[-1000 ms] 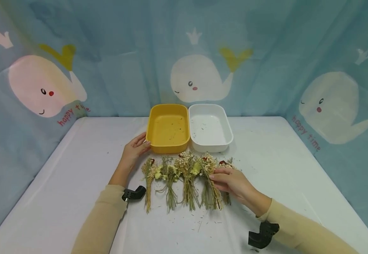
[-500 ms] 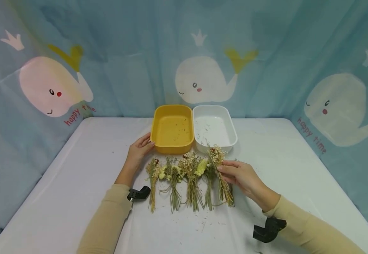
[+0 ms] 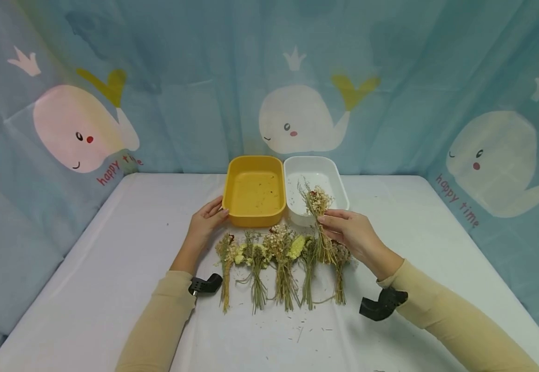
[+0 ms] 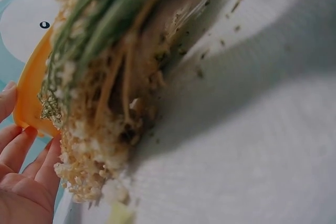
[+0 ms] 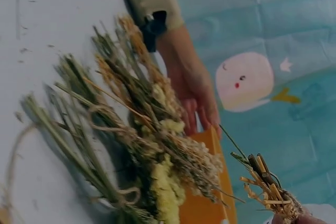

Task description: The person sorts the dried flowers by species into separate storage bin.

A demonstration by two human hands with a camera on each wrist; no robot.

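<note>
My right hand (image 3: pixel 350 230) pinches a small bunch of dried flowers (image 3: pixel 319 199) by its stems, with pale blossoms, a red bloom and green sprigs at the top. The flower heads overlap the near part of the white bin (image 3: pixel 341 194). In the right wrist view the bunch's tied stem ends (image 5: pixel 270 187) stick out past the fingertips. My left hand (image 3: pixel 203 222) touches the near left corner of the yellow bin (image 3: pixel 255 221), thumb toward the front and fingers along the side; in the left wrist view these fingers (image 4: pixel 44 174) look nearly straight.
Several dried bunches lie in a row before the bins, from a straw-coloured one (image 3: pixel 225 271) at left to a brownish one (image 3: pixel 340 274) at right. Stem bits litter the white table (image 3: pixel 404 227) and both bins. A blue whale-print curtain (image 3: pixel 195 119) surrounds the table.
My right hand has lifted a bunch from the row's right part and moved it up and forward to the white bin's front. My left hand has stayed at the yellow bin. The view shifted slightly.
</note>
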